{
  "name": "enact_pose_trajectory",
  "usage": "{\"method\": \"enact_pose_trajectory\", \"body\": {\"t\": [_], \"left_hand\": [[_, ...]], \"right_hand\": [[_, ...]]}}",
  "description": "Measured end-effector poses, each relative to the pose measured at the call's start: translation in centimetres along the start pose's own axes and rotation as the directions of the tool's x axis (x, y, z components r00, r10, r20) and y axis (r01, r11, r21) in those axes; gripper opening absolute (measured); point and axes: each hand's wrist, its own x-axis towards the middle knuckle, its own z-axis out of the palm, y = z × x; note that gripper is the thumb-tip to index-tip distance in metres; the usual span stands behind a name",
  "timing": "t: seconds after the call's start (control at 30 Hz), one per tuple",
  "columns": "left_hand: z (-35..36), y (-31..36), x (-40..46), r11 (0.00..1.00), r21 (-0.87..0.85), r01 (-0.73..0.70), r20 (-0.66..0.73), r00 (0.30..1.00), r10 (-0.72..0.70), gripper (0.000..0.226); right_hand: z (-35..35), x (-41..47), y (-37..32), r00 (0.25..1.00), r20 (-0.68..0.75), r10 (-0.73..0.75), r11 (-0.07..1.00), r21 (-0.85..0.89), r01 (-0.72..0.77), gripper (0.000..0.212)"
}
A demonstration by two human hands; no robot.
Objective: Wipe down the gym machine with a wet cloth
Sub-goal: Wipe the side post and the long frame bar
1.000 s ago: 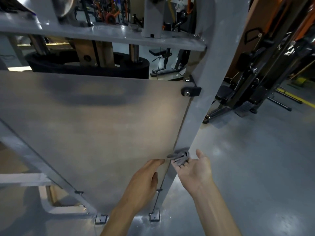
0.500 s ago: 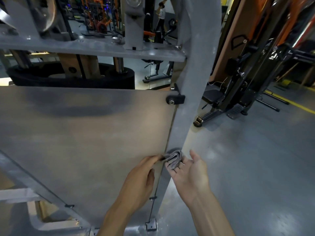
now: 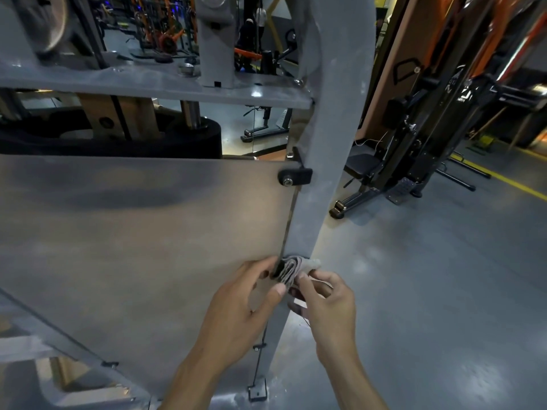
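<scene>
Item: small bunched grey wet cloth (image 3: 291, 270) — held against the tall grey painted steel upright (image 3: 325, 173), at the seam where the brushed metal shield panel (image 3: 142, 232) meets that upright, well below the black panel clamp (image 3: 294, 176).

Left hand (image 3: 245, 303): fingers and thumb curled onto the cloth's panel side.
Right hand (image 3: 328, 303): fingertips pinching the cloth's other side.

Handling, as a judgement — you look to be refolding. Make a flat pad, then wipe along the upright in long overlapping passes, working into the seam.
</scene>
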Motion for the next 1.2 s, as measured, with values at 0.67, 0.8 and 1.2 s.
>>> {"method": "enact_pose_trajectory", "body": {"t": [0.67, 0.8, 1.2], "left_hand": [[1.9, 2.4, 3.6, 0.989, 0.151, 0.009, -0.384, 0.922, 0.05, 0.018], [0.1, 5.3, 5.2, 0.993, 0.096, -0.073, -0.464, 0.879, 0.11, 0.014], [0.2, 6.0, 5.3, 0.993, 0.065, -0.096, -0.492, 0.863, 0.116, 0.015]], "right_hand": [[-1.3, 3.0, -4.2, 0.874, 0.065, -0.481, 0.805, -0.363, 0.47, 0.029], [-0.8, 2.7, -7.3, 0.835, 0.073, -0.545, 0.806, -0.228, 0.546, 0.031], [-0.8, 2.9, -7.1, 0.869, 0.008, -0.495, 0.843, -0.237, 0.483, 0.036]]}}
